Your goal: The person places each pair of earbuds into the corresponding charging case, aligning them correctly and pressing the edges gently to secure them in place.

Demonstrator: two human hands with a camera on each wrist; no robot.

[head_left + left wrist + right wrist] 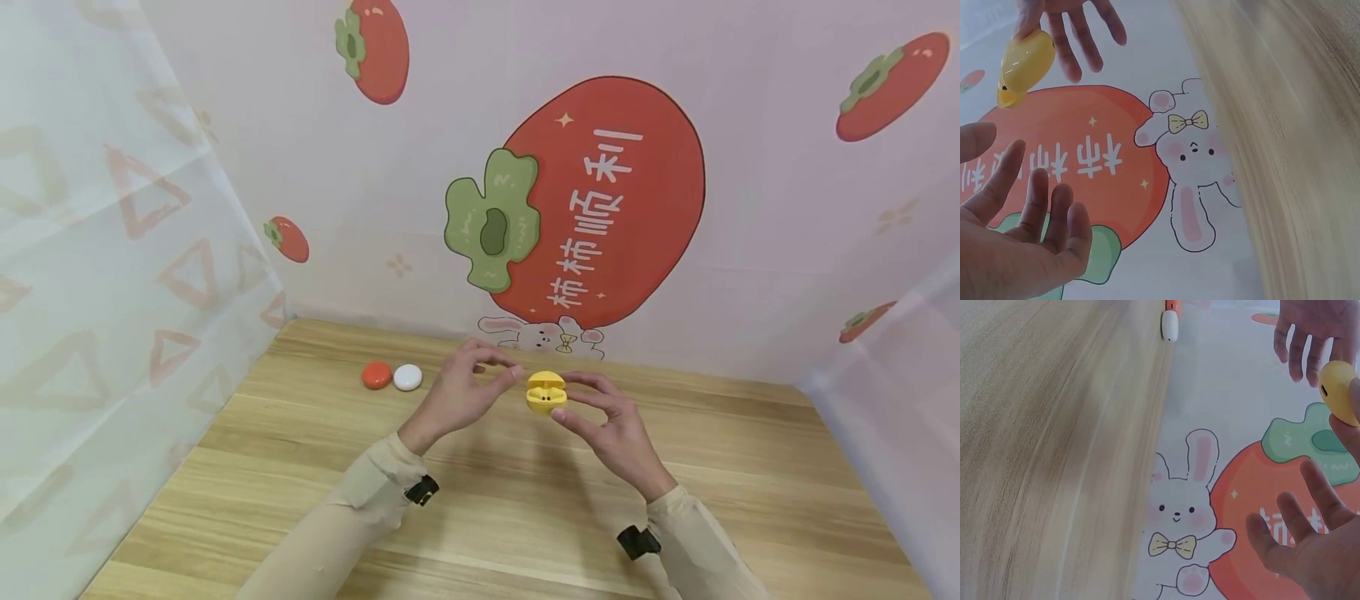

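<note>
A yellow earbud case (546, 407) with its lid raised is held up above the wooden table. My right hand (618, 429) pinches its right side between thumb and fingers. Two small dark spots show inside, under the lid. In the right wrist view the case (1337, 390) appears as a smooth rounded shell with a dark slot. Just left of the case hovers my left hand (461, 392), fingers loosely bent and thumb pointing toward it, apart from it and holding nothing. The left wrist view shows this hand (1029, 250) with its fingers spread below the case (1029, 62).
On the table (315, 475), left of my left hand, lie a red rounded case (377, 375) and a white one (408, 377) side by side. A printed cloth backdrop (420, 192) with persimmons and a rabbit rises behind the table, and pale cloth (97, 250) hangs at left.
</note>
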